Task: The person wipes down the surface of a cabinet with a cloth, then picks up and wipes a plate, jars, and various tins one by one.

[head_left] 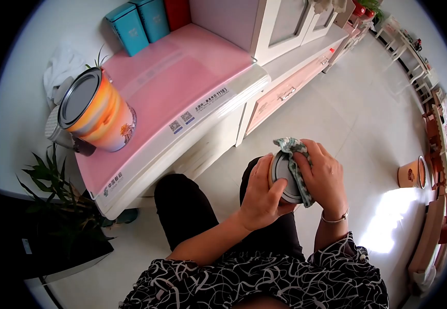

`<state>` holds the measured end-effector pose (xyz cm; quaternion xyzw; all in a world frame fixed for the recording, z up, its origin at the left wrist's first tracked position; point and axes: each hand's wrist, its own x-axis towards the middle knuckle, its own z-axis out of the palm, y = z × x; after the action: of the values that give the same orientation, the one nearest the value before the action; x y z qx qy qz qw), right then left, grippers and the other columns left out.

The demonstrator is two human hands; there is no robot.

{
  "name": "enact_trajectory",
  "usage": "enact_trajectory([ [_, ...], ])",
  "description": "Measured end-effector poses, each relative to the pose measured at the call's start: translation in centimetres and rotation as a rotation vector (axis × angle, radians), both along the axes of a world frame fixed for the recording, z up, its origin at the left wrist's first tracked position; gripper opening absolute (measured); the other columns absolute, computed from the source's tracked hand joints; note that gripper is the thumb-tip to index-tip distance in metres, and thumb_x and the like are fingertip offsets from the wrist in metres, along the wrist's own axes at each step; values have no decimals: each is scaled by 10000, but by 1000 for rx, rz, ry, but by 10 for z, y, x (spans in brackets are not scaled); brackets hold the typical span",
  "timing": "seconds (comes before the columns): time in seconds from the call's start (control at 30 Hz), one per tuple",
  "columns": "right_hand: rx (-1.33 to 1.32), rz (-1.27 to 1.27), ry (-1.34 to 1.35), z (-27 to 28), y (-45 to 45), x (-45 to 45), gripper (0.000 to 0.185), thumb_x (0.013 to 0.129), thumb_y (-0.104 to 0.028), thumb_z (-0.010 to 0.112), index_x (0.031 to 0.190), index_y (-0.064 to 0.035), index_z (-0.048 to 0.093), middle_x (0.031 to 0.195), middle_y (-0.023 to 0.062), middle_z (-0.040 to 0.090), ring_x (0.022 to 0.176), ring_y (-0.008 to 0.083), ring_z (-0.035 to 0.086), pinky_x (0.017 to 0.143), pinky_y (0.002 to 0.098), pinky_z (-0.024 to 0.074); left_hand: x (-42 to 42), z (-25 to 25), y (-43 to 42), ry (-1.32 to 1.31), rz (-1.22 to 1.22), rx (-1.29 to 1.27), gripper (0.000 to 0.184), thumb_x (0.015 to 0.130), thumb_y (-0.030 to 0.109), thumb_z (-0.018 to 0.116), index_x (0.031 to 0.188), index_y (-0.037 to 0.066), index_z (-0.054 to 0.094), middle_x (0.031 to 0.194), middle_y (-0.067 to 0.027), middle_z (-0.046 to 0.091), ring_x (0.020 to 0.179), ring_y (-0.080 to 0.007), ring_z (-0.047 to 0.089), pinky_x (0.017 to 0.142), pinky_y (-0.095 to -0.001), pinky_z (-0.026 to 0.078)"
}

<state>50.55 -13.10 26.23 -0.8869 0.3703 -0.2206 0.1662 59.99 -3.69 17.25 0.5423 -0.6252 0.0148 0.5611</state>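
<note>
1. Plainly, in the head view, the small round tin (283, 169) lay between the two hands, above the person's right leg (290, 234); whether it rested on the leg could not be told. From the left hand (263, 193) it lay to the right, and from the right hand (323, 172) to the left.

2. The left hand was curled round the tin's left and near side, gripping it, with the thumb laid over the round end. It hid most of the side wall, so the tin's full height could not be judged.

3. The right hand gripped a patterned cloth (302, 186), bunched between thumb and fingers and set against the tin's right side. Whether any right fingers met bare metal was hidden.

4. The tin's round end faced up towards the head, so its axis seemed to run roughly that way and not across the lap. The cloth made a long strip over the right edge of that end, from its far side to its near side.

5. Neither hand stood clearly nearer: the left met the tin directly, the right reached it by way of the cloth. That pairing seemed the relation that counted most.

6. Forward and to the left, well apart from both hands, the bench (182, 64) carried a large orange tin (102, 117), lid uppermost, nearer to the left hand than to the right.
</note>
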Motion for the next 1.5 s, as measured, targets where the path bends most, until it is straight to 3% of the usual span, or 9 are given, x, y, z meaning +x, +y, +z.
enact_trajectory([
  [0.27, -39, -25, -28, -6, 5, -2, 207, 800, -81, 514, 1006, -60, 516, 825, 95, 571, 693, 292, 561, 583, 379, 446, 5, 0, -1, 10, -1, 5, 744, 509, 200, 810, 1069, 38, 347, 1236, -333, 260, 1053, -465, 409, 857, -470, 405],
  [0.5, 155, -32, -255, -11, 30, -20, 279, 693, 27, 443, 968, 29, 494, 1109, 235, 503, 1051, 398, 465, 877, 401, 398, 2, 2, 2, 97, -49, 16, 748, 428, 159, 799, 1045, 58, 388, 1223, -317, 302, 1090, -477, 377, 907, -513, 346],
  [0.6, -84, 118, -97, -7, 34, -23, 211, 659, 9, 469, 857, 23, 538, 1158, 212, 501, 1125, 425, 416, 922, 464, 363, 0, 1, 1, 91, -21, -5, 762, 430, 137, 792, 1068, 57, 383, 1225, -313, 303, 1084, -476, 385, 900, -510, 356],
  [0.8, -58, 297, -162, -8, 27, -25, 171, 583, -25, 496, 748, -39, 536, 952, 106, 600, 971, 297, 527, 871, 421, 358, 3, -6, -3, 112, -38, -21, 745, 459, 142, 778, 1081, 57, 375, 1218, -312, 307, 1066, -481, 396, 886, -514, 365],
  [1.07, 206, 267, -564, -30, 30, -40, 176, 563, -66, 434, 716, -32, 515, 824, 112, 567, 815, 290, 503, 884, 407, 332, 10, -11, -11, 103, -76, -123, 741, 493, 179, 791, 1075, 65, 346, 1205, -314, 317, 1015, -475, 433, 832, -505, 402],
  [1.17, 68, 120, -584, -49, 47, -40, 217, 645, -30, 414, 851, -37, 480, 1083, 158, 481, 1074, 312, 411, 946, 421, 299, 9, -7, -9, 171, -1, -112, 752, 487, 189, 801, 1073, 72, 347, 1206, -314, 319, 1010, -467, 443, 823, -481, 417],
  [1.23, -39, 141, -579, -75, 49, -42, 411, 739, -155, 508, 1112, -54, 369, 1285, 198, 327, 1193, 339, 324, 985, 447, 240, 11, -2, -5, 164, 38, -101, 767, 463, 181, 809, 1070, 78, 352, 1204, -313, 331, 1015, -458, 444, 824, -460, 421],
  [1.33, 128, 128, -700, -83, 52, -39, 716, 760, -259, 569, 1317, -28, 183, 1319, 253, 277, 1227, 377, 280, 1010, 449, 218, 12, 8, 3, 268, -62, -27, 779, 462, 159, 808, 1081, 68, 343, 1178, -293, 367, 1060, -439, 415, 861, -451, 394],
  [1.5, 533, 142, -612, -92, 12, -73, 615, 827, -340, 476, 1284, 29, 291, 1283, 210, 360, 1189, 301, 356, 985, 406, 279, 10, 19, 11, 457, -306, 1, 799, 494, 217, 816, 1100, 68, 317, 1172, -279, 373, 1092, -416, 390, 910, -429, 340],
])
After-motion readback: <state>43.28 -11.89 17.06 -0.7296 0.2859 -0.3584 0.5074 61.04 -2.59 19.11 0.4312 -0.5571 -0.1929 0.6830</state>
